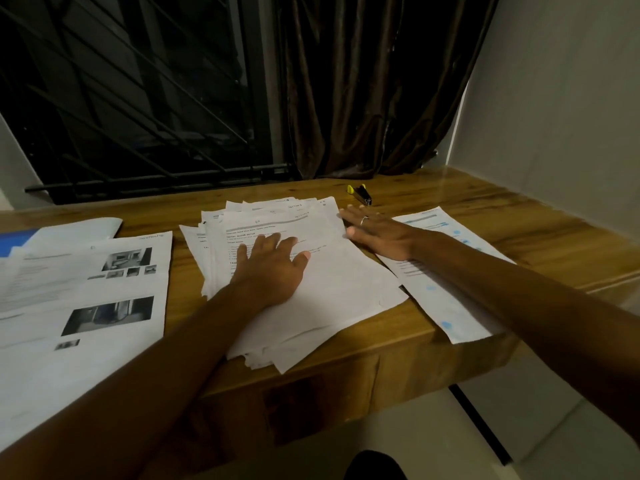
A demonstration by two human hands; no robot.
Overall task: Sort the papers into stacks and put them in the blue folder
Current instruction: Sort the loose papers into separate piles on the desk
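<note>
A loose, fanned pile of printed papers (332, 271) lies in the middle of the wooden table (485, 216). My left hand (273, 265) rests flat on top of the pile, fingers spread. My right hand (377, 230), a ring on one finger, lies flat beside the pile's right edge, its fingers straight and touching that edge. A sheet with blue marks (446, 299) lies under my right forearm. On the left lie sheets with black-and-white photos (104, 292). A corner of the blue folder (17, 240) shows at the far left, mostly covered by papers.
A black and yellow stapler (360, 194) sits behind the pile near the brown curtain (363, 98). A barred window (138, 98) fills the back left and a white wall stands on the right. The middle pile overhangs the table's front edge.
</note>
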